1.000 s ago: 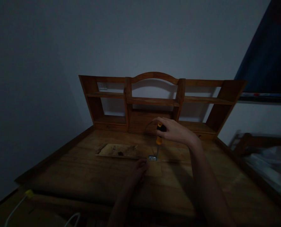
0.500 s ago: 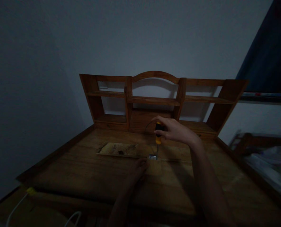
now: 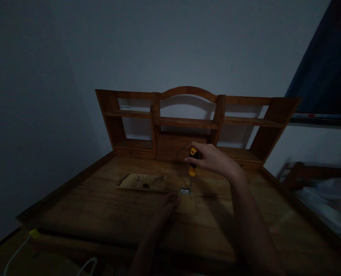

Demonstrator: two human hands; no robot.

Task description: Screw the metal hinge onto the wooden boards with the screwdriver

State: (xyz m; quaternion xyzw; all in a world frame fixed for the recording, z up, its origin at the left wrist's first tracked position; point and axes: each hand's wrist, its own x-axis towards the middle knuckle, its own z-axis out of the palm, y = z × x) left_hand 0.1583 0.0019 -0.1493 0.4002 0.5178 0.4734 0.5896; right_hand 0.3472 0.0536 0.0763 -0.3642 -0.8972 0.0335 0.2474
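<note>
My right hand (image 3: 206, 157) is closed round the handle of a yellow and black screwdriver (image 3: 192, 168), held nearly upright. Its metal shaft points down to the right end of a small shiny metal hinge-like piece (image 3: 185, 191). That piece lies at the far edge of a small pale wooden block (image 3: 187, 205) on the desk top. My left hand (image 3: 167, 205) rests low on the desk with curled fingers against the left side of the block. Shadow covers part of the left fingers.
The wooden desk (image 3: 101, 214) has a rough pale patch (image 3: 144, 181) left of the hands. Behind stands a wooden shelf unit (image 3: 184, 122) against the wall. A white cable (image 3: 17, 255) with a yellow end hangs at the lower left. Plastic-like bags (image 3: 328, 207) lie at the right.
The screwdriver handle has turned slightly in my right hand, and the fingers have shifted a little. My left hand stays by the block. The view has moved very slightly.
</note>
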